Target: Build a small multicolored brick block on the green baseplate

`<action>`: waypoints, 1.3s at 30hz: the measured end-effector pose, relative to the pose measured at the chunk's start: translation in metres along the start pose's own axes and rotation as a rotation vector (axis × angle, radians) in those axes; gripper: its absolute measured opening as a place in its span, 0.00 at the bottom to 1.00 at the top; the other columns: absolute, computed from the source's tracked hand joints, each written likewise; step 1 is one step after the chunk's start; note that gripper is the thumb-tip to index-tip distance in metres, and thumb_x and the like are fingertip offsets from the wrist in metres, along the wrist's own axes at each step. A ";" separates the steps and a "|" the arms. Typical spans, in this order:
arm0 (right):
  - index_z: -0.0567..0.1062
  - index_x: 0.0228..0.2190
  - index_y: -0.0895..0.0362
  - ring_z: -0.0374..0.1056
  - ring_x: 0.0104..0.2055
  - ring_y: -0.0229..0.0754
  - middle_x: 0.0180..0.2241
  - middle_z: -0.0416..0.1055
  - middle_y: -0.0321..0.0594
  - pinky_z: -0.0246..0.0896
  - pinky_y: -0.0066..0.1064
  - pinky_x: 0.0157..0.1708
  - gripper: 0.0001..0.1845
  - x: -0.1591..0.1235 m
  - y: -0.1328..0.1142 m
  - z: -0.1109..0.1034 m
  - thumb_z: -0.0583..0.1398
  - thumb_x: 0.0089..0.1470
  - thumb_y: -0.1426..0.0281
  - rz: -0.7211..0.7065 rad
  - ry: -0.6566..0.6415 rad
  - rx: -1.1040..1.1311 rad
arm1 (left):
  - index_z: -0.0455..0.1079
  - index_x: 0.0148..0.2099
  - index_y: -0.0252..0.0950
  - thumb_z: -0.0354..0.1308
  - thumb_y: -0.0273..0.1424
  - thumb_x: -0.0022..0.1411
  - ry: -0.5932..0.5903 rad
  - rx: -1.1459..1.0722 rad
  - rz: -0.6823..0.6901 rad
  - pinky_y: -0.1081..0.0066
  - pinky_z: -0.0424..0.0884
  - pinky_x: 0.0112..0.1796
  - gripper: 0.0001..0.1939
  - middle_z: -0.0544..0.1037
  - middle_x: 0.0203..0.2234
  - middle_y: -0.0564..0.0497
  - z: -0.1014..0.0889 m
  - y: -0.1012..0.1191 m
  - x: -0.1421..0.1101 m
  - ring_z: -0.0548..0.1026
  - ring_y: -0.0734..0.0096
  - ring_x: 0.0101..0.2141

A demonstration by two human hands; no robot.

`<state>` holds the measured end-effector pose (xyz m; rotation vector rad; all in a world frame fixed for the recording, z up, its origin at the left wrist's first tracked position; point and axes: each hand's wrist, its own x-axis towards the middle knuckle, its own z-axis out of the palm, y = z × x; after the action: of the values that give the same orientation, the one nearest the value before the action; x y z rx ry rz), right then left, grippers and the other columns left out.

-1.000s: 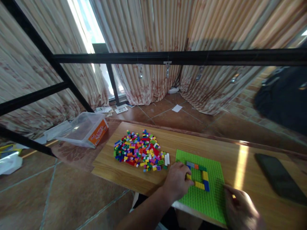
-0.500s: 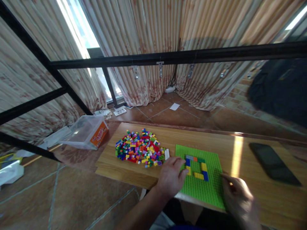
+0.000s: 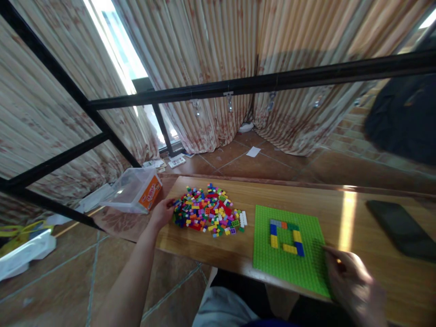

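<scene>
A green baseplate lies on the wooden table in front of me. On it stands a small square ring of coloured bricks. To its left is a pile of several loose coloured bricks. My left hand reaches to the pile's left edge and touches it; its fingers are curled, and I cannot make out whether they hold a brick. My right hand rests on the baseplate's right edge, fingers curled on it.
A clear plastic box with an orange label sits left of the table. A black phone lies at the table's right. A black metal frame crosses in front of curtains. Tiled floor lies below.
My left hand left the brick ring on the baseplate and moved left to the far edge of the loose brick pile. My right hand stayed at the baseplate's right edge.
</scene>
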<state>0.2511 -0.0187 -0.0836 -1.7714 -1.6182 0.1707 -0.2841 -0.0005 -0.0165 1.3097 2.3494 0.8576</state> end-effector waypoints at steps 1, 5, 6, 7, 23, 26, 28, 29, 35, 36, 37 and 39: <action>0.78 0.34 0.52 0.67 0.28 0.42 0.34 0.73 0.43 0.59 0.32 0.25 0.21 0.000 0.000 0.000 0.54 0.53 0.51 -0.009 -0.009 0.000 | 0.76 0.43 0.32 0.58 0.26 0.49 -0.025 -0.005 0.012 0.67 0.72 0.41 0.17 0.81 0.32 0.46 0.002 0.000 0.001 0.78 0.61 0.35; 0.78 0.35 0.53 0.67 0.27 0.41 0.34 0.73 0.42 0.60 0.32 0.26 0.20 0.001 0.000 0.000 0.54 0.54 0.52 -0.037 -0.022 -0.008 | 0.77 0.39 0.34 0.59 0.26 0.47 -0.063 -0.022 0.041 0.66 0.72 0.42 0.15 0.82 0.32 0.46 0.005 0.001 0.003 0.78 0.61 0.36; 0.78 0.35 0.53 0.67 0.27 0.41 0.34 0.73 0.42 0.60 0.32 0.26 0.20 0.001 -0.001 0.000 0.54 0.54 0.53 -0.040 -0.020 -0.011 | 0.78 0.39 0.34 0.59 0.26 0.47 -0.055 -0.028 0.043 0.66 0.71 0.43 0.14 0.82 0.32 0.46 0.005 0.000 0.004 0.78 0.60 0.36; 0.78 0.35 0.53 0.67 0.27 0.41 0.34 0.73 0.42 0.60 0.32 0.26 0.20 0.001 -0.001 0.000 0.54 0.54 0.53 -0.040 -0.017 -0.014 | 0.77 0.39 0.34 0.59 0.26 0.47 -0.040 -0.036 0.042 0.65 0.71 0.43 0.14 0.82 0.33 0.45 0.005 -0.001 0.004 0.78 0.60 0.36; 0.77 0.36 0.52 0.67 0.29 0.39 0.34 0.73 0.40 0.57 0.29 0.26 0.19 0.001 -0.009 -0.001 0.53 0.57 0.55 -0.018 -0.011 -0.027 | 0.75 0.45 0.30 0.63 0.38 0.44 0.088 -0.687 -0.117 0.71 0.71 0.37 0.25 0.80 0.33 0.49 0.018 0.028 -0.017 0.75 0.69 0.33; 0.78 0.36 0.52 0.67 0.28 0.39 0.34 0.74 0.40 0.57 0.29 0.26 0.19 0.001 -0.011 -0.001 0.53 0.57 0.55 -0.022 -0.015 -0.031 | 0.75 0.44 0.31 0.62 0.39 0.46 0.118 -0.696 -0.111 0.71 0.71 0.38 0.23 0.79 0.33 0.50 0.019 0.038 -0.019 0.75 0.70 0.34; 0.78 0.36 0.53 0.67 0.29 0.39 0.34 0.74 0.41 0.57 0.29 0.27 0.18 0.002 -0.011 -0.001 0.53 0.57 0.56 -0.037 -0.012 -0.017 | 0.74 0.43 0.31 0.61 0.38 0.49 0.118 -0.736 -0.112 0.71 0.72 0.38 0.20 0.79 0.33 0.51 0.019 0.050 -0.025 0.76 0.70 0.34; 0.78 0.36 0.54 0.67 0.29 0.40 0.35 0.74 0.41 0.58 0.29 0.27 0.18 0.002 -0.011 0.000 0.53 0.58 0.57 -0.040 -0.009 -0.007 | 0.74 0.43 0.32 0.61 0.37 0.50 0.098 -0.782 -0.119 0.71 0.72 0.38 0.19 0.79 0.33 0.51 0.021 0.057 -0.031 0.76 0.70 0.34; 0.77 0.36 0.55 0.66 0.27 0.38 0.33 0.73 0.40 0.60 0.29 0.26 0.16 0.008 -0.016 -0.001 0.55 0.57 0.59 -0.015 0.012 0.075 | 0.73 0.37 0.34 0.65 0.31 0.50 -0.271 -1.159 -0.343 0.74 0.72 0.33 0.11 0.79 0.30 0.51 0.051 0.112 -0.099 0.76 0.75 0.29; 0.77 0.37 0.56 0.67 0.28 0.38 0.32 0.73 0.41 0.62 0.29 0.27 0.16 0.008 -0.022 -0.004 0.55 0.58 0.59 -0.026 0.013 0.125 | 0.74 0.37 0.34 0.65 0.32 0.51 -0.335 -1.175 -0.361 0.74 0.72 0.32 0.11 0.79 0.30 0.50 0.059 0.120 -0.113 0.75 0.75 0.28; 0.77 0.37 0.57 0.67 0.28 0.38 0.31 0.72 0.41 0.63 0.29 0.28 0.16 0.008 -0.031 -0.008 0.54 0.59 0.60 -0.041 0.008 0.174 | 0.74 0.38 0.34 0.66 0.34 0.51 -0.419 -1.169 -0.372 0.74 0.72 0.32 0.12 0.79 0.31 0.49 0.067 0.128 -0.126 0.75 0.75 0.28; 0.76 0.41 0.56 0.69 0.30 0.38 0.36 0.73 0.42 0.65 0.30 0.30 0.15 0.005 -0.056 -0.016 0.54 0.60 0.62 -0.051 -0.043 0.215 | 0.74 0.38 0.33 0.68 0.37 0.50 -0.566 -1.145 -0.395 0.74 0.72 0.32 0.16 0.79 0.32 0.48 0.082 0.140 -0.148 0.75 0.75 0.28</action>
<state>0.2153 -0.0236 -0.0376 -1.5708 -1.6092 0.3477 -0.0700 -0.0416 0.0078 0.4644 1.2054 1.1924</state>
